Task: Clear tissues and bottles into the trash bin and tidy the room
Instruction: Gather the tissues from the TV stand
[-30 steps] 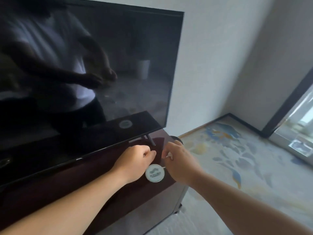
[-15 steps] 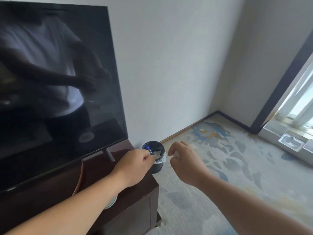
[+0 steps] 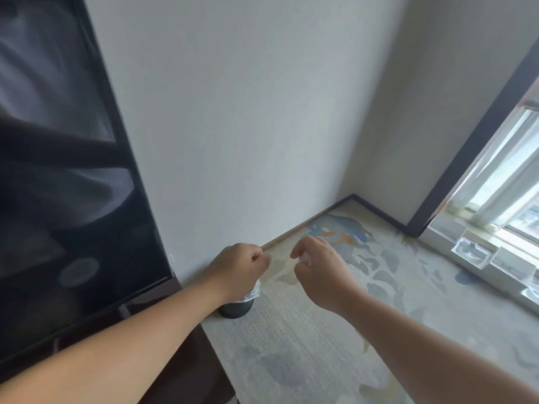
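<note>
Right hand (image 3: 318, 271) pinches a small white tissue (image 3: 304, 259); left hand (image 3: 239, 266) fingers are curled, contents unclear. The trash bin (image 3: 236, 307) sits at 8 o'clock from the tissue, so releasing now could miss onto the carpet (image 3: 320, 345).

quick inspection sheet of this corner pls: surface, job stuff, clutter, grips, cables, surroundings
surface: patterned carpet; dark wooden tv stand at left
job's things: dark trash bin with clear liner, on the carpet beside the stand, mostly hidden under the left wrist; small white scrap, possibly tissue; no bottles seen
clutter: nothing seen
grips: left hand fisted above the bin, contents hidden; right hand pinches the white scrap
cables: nothing seen
surroundings: tv screen at left, white wall, window at right
</note>
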The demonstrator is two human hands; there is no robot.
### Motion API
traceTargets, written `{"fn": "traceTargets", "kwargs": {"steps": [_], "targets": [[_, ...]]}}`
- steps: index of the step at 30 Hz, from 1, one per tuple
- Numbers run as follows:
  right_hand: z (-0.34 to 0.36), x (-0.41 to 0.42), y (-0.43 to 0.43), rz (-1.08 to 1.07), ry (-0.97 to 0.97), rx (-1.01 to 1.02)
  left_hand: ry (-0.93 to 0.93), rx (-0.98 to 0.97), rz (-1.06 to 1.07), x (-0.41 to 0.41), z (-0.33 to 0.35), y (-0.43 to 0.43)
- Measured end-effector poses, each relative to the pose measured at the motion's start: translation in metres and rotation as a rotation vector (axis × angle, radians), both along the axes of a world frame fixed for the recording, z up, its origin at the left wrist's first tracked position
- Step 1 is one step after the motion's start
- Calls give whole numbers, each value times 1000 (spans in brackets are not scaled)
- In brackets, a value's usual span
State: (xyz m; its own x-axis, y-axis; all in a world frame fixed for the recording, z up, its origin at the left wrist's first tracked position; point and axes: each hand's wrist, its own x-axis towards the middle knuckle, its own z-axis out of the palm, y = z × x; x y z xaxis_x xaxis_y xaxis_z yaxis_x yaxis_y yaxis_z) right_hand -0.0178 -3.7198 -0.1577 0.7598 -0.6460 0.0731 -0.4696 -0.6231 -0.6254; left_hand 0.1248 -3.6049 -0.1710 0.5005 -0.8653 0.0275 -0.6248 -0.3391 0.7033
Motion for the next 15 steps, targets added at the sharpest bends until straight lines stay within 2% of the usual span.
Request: {"fn": "traceTargets", "kwargs": {"steps": [7, 15], "targets": [[-14, 36, -70, 53, 48, 26, 22, 13, 35, 29, -15, -61], [-45, 77, -183, 282, 78, 100, 40, 77, 291, 45, -45, -147]]}}
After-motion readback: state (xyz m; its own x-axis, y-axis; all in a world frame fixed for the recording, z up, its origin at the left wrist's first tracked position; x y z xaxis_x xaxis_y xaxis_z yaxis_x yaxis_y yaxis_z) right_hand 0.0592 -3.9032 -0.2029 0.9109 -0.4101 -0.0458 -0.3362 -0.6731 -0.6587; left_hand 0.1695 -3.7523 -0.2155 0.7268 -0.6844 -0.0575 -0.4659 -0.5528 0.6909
